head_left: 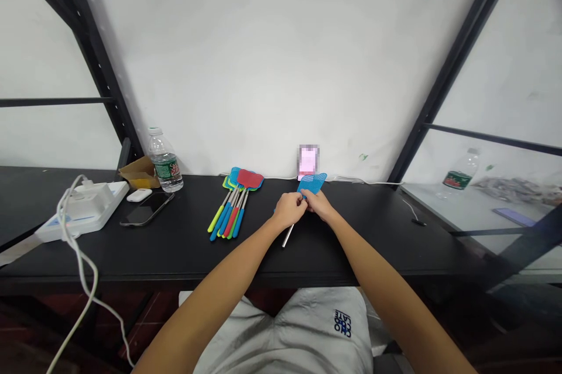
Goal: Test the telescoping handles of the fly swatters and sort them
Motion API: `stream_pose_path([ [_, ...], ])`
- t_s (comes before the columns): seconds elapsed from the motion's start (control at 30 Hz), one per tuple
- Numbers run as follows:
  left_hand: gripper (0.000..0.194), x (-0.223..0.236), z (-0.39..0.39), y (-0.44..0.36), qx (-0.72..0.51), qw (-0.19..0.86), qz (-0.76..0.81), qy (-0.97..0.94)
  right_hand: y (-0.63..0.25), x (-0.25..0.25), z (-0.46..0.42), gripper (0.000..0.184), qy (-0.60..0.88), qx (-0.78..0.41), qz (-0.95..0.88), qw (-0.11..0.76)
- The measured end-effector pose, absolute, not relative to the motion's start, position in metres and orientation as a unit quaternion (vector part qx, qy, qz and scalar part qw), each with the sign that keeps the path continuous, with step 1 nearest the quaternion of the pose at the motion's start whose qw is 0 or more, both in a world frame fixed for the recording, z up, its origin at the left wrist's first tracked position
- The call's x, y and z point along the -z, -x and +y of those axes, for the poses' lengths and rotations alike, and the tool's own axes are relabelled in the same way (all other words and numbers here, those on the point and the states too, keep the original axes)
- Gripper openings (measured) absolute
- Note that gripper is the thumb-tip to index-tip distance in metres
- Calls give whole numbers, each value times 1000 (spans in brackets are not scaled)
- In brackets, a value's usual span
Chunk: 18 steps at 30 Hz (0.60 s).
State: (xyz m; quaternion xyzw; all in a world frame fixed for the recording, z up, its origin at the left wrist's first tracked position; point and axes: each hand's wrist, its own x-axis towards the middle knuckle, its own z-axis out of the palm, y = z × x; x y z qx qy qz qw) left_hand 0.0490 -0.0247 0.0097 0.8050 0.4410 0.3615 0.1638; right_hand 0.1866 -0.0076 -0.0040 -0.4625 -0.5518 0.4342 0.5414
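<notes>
Above the black table, a blue fly swatter (313, 182) is between my two hands, its mesh head pointing away from me. My left hand (290, 210) is closed around the area just below the head, and a thin metal rod (287, 236) sticks out beneath it toward me. Fingers of my right hand (320, 205) pinch the base of the head, touching the left fingertips. A speck of blue shows at the left hand's outer edge; what it belongs to is hidden. To the left lies a fanned pile of several fly swatters (232, 210) with coloured handles.
A pixelated upright pink object (308, 160) stands against the wall. At left are a water bottle (167, 166), a cardboard box (141, 174), a phone (148, 209), a white case (139, 195) and a power strip (94, 216) with trailing cables. A glass panel (496, 187) borders the right.
</notes>
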Motion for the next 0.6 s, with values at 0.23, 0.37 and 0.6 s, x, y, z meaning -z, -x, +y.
stream_pose_path([
  [0.23, 22, -6, -19, -52, -378, 169, 434, -800, -188, 3, -5, 28, 456, -434, -552, 547],
  [0.37, 22, -6, -19, -53, -390, 179, 426, -796, -190, 4, -3, 29, 462, -431, -545, 551],
  [0.6, 28, -6, -21, -57, -433, 207, 390, -785, -195, -5, -5, 34, 447, -407, -564, 563],
])
